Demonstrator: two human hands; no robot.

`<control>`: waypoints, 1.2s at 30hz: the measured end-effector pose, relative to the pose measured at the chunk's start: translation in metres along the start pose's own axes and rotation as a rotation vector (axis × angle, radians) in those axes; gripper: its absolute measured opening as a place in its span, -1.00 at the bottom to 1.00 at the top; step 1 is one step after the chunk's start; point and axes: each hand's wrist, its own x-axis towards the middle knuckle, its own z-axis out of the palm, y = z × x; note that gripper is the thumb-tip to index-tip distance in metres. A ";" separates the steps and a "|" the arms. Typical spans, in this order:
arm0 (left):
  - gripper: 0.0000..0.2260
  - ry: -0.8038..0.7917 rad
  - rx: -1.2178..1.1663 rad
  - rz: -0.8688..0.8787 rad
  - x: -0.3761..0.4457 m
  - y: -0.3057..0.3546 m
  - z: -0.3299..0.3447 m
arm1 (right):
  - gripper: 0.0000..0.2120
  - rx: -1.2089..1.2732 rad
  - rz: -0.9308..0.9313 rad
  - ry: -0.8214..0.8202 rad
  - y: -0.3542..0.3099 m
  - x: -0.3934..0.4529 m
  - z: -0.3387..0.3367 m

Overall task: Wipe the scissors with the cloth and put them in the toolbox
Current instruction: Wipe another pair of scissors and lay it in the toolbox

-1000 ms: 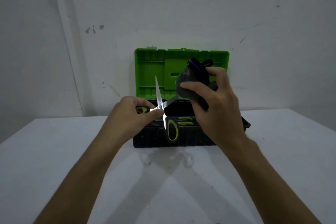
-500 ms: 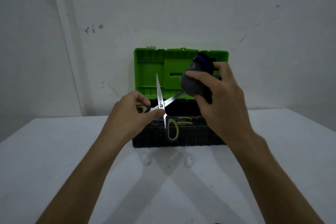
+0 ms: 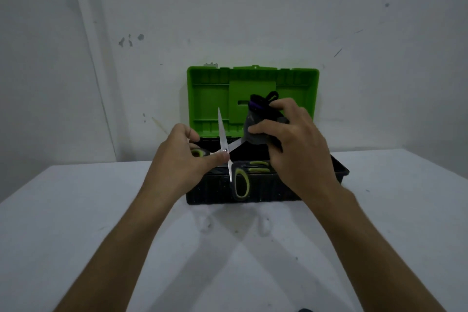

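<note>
My left hand (image 3: 184, 159) grips the scissors (image 3: 222, 137) by one green-and-black handle, held above the toolbox with the blades spread wide. One blade points up, the other slants right into the dark grey cloth (image 3: 258, 124). My right hand (image 3: 296, 149) holds that bunched cloth wrapped around the slanting blade. The second handle loop hangs down in front of the toolbox (image 3: 202, 195), a black tub with its green lid (image 3: 210, 99) standing open against the wall.
More green-handled tools (image 3: 255, 167) lie inside the toolbox. The white table (image 3: 76, 223) runs to the wall behind, with its edges at left and right. Shadows of my arms fall on the tabletop.
My right hand slid the cloth up along the slanting blade and has come back down toward the pivot. My left hand and the scissors have stayed nearly still.
</note>
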 end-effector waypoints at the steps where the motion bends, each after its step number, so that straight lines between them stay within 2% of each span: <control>1: -0.45 0.001 0.037 0.004 0.000 -0.001 0.000 | -0.68 0.013 0.002 -0.001 0.003 0.000 -0.002; 6: -0.32 0.086 0.122 0.105 -0.003 0.003 0.000 | -0.68 0.162 -0.176 -0.133 -0.006 0.003 -0.009; 9: -0.31 0.071 0.203 0.203 -0.008 0.003 0.000 | -0.68 0.191 -0.198 -0.196 -0.014 0.000 0.000; 12: -0.34 0.025 0.224 0.250 -0.010 0.002 -0.001 | -0.68 0.208 -0.150 -0.176 -0.014 -0.001 0.003; 16: -0.34 -0.104 0.207 0.269 -0.012 0.007 -0.004 | -0.69 0.173 -0.064 -0.048 -0.005 0.002 0.000; 19: -0.35 -0.216 0.212 0.238 -0.014 0.010 -0.005 | -0.65 0.107 0.058 0.015 0.008 0.004 -0.006; 23: -0.36 -0.245 0.182 0.162 -0.010 0.009 -0.006 | -0.63 0.183 0.147 0.053 0.014 0.009 -0.028; 26: -0.34 -0.236 0.132 0.119 -0.009 0.009 -0.007 | -0.63 0.326 0.055 -0.112 0.002 0.011 -0.040; 29: -0.35 -0.239 0.115 0.153 -0.012 0.013 -0.008 | -0.63 0.330 -0.001 -0.237 -0.011 0.007 -0.028; 31: -0.36 -0.253 0.135 0.179 -0.013 0.013 -0.011 | -0.63 0.276 0.022 -0.166 -0.009 0.006 -0.019; 36: -0.45 -0.242 0.116 0.213 -0.017 0.021 -0.013 | -0.66 0.128 0.167 0.141 0.015 0.006 -0.027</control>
